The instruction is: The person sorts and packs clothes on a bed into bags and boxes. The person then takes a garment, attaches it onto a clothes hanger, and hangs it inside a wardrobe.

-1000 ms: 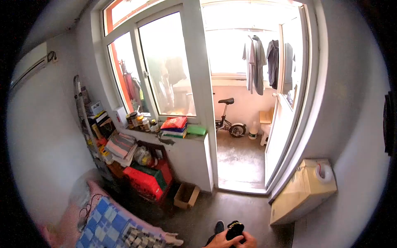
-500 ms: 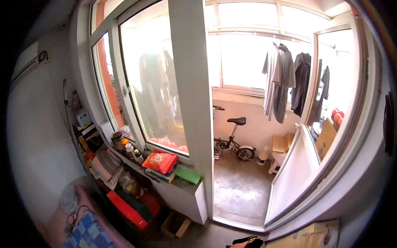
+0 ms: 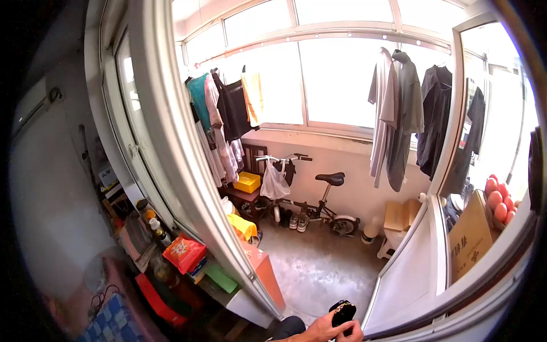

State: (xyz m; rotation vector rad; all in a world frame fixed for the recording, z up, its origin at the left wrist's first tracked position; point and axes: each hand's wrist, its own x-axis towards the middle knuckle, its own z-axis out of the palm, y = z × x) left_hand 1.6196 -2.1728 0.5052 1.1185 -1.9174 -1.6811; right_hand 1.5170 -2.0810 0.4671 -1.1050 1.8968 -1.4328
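Facing a bright balcony (image 3: 319,268)
Bottom of the frame: left hand (image 3: 323,329) and right hand (image 3: 355,333) grip a black, gold-patterned item (image 3: 344,312) near an open, white-framed glass door (image 3: 405,285).

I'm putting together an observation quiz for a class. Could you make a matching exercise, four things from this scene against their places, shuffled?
Column one
1. Bicycle
2. Red packet
3. Whitish plastic bag
4. Black item

Column two
A. Hanging from the handlebar
B. Held between the left hand and the right hand
C. Standing on the floor below the windows
D. Lying near a flat green item

Right pairs: 1-C, 2-D, 3-A, 4-B
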